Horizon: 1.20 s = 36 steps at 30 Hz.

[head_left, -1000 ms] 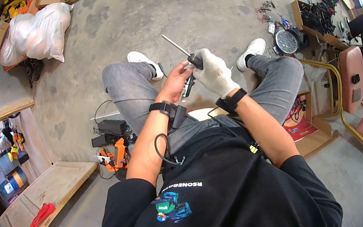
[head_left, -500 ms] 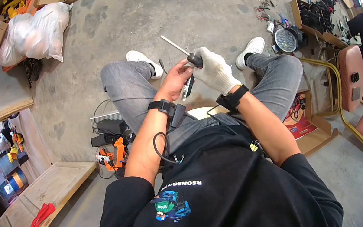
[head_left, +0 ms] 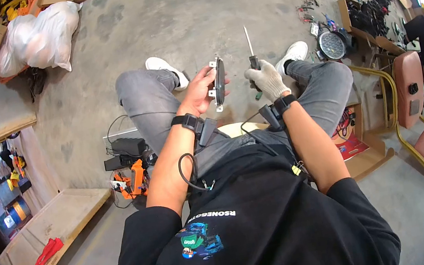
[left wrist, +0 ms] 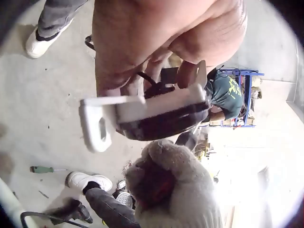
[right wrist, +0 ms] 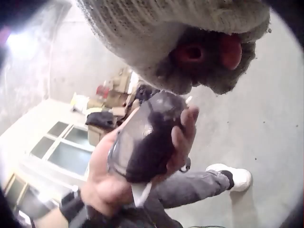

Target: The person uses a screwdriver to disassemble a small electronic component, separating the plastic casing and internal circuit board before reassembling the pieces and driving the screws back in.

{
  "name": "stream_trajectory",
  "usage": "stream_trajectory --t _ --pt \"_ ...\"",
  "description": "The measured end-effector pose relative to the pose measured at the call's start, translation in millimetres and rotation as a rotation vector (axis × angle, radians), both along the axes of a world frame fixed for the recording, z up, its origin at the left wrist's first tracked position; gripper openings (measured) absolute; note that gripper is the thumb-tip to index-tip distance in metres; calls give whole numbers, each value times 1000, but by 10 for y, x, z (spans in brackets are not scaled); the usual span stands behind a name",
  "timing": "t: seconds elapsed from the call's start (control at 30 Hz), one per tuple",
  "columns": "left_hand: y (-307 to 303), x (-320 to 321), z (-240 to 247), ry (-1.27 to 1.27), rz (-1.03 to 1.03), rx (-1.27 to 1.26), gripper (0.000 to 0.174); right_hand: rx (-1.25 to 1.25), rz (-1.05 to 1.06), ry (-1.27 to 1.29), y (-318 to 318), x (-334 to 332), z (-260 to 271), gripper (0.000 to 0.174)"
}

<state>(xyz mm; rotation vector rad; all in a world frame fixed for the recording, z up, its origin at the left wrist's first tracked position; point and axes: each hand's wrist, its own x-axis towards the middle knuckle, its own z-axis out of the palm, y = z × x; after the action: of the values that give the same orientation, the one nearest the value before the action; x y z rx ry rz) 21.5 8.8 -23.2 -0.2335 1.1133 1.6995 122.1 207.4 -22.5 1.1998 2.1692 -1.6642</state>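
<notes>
In head view, a glossy blk oblong part [head_left: 220, 83] w/ a rounded face is held by the bare L hand [head_left: 198, 94], long axis approx. 12–6 o'clock. White tabs [left wrist: 97, 126] stick out; a slotted hole is seen in one, L wrist view. Metal or plastic: can't be told.

A screwdriver [head_left: 253, 62], dk handle, thin bare shaft to 12 o'clock, is gripped by the R hand [head_left: 268, 81] in a ribbed, fuzzy knit glove, at approx. 3 o'clock from the part, apart from it. Red is seen at the handle end, R wrist view; most of the handle is hidden by the glove, shaft not shown there.

Part's back is partly covered by the L hand; its far edge is clasped by the L fingers [right wrist: 179, 142], palm at approx. 8 o'clock. A green-handled screwdriver [left wrist: 42, 169] is seen on the floor [left wrist: 52, 114], approx. 8 o'clock, L wrist view.
</notes>
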Motion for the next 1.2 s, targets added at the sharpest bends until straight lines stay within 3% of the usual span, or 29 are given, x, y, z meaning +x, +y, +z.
stream_trajectory --t 0.03,0.17,0.33,0.43,0.63,0.73,0.93,1.03,1.2 --pt "-2 -8 -9 -20 23 1 35 -68 -19 -95 58 21 -36 25" --pt "-30 -18 -73 -41 59 -31 34 -200 -151 9 230 93 -347 23" --pt "-21 -26 -51 -49 109 -25 30 -139 -263 23 247 96 -368 21" --pt "-32 -33 -80 -28 81 -25 38 -219 -377 92 246 126 -370 23" --pt "-7 -29 -93 -17 96 -31 41 -226 -305 91 157 123 -149 28" --pt "20 -39 -61 -59 149 21 34 -263 -274 107 115 84 -14 31" --pt "-27 -69 -120 -36 156 152 37 -331 7 227 56 130 387 53" --pt "-38 -71 -153 -2 106 167 36 -172 157 202 65 202 716 53" --pt "-52 -78 -148 -28 142 145 34 -164 20 272 184 331 944 37"
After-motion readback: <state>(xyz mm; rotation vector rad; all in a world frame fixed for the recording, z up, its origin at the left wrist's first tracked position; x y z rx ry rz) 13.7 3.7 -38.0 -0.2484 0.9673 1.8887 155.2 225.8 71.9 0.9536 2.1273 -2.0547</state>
